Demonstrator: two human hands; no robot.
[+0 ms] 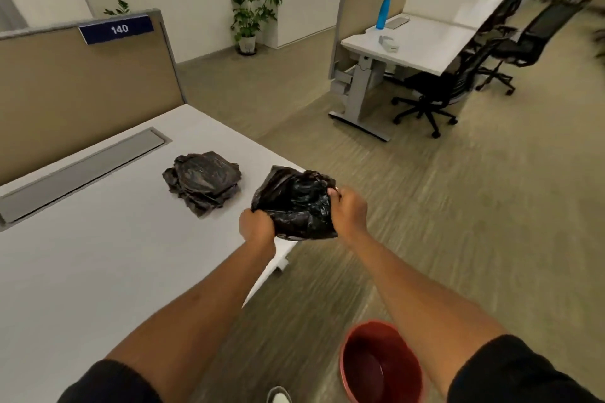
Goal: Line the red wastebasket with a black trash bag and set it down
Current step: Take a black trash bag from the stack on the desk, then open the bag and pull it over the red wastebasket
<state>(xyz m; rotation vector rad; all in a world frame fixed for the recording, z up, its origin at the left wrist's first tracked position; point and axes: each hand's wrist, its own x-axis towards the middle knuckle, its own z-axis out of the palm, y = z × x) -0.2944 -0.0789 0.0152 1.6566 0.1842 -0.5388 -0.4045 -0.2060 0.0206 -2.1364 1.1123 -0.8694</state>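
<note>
Head view: left hand (257, 226) and right hand (348, 208) both clench a crumpled black trash bag (294, 203) over the table (98, 255) corner. Red wastebasket (381, 363) stands unlined on floor, 5 o'clock; spare bags (203, 181) at 10 o'clock.

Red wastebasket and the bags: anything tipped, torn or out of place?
Nothing stands out. The red wastebasket stands upright and unlined on the floor; both hands hold a crumpled black bag; spare bags sit stacked on the desk.
</note>
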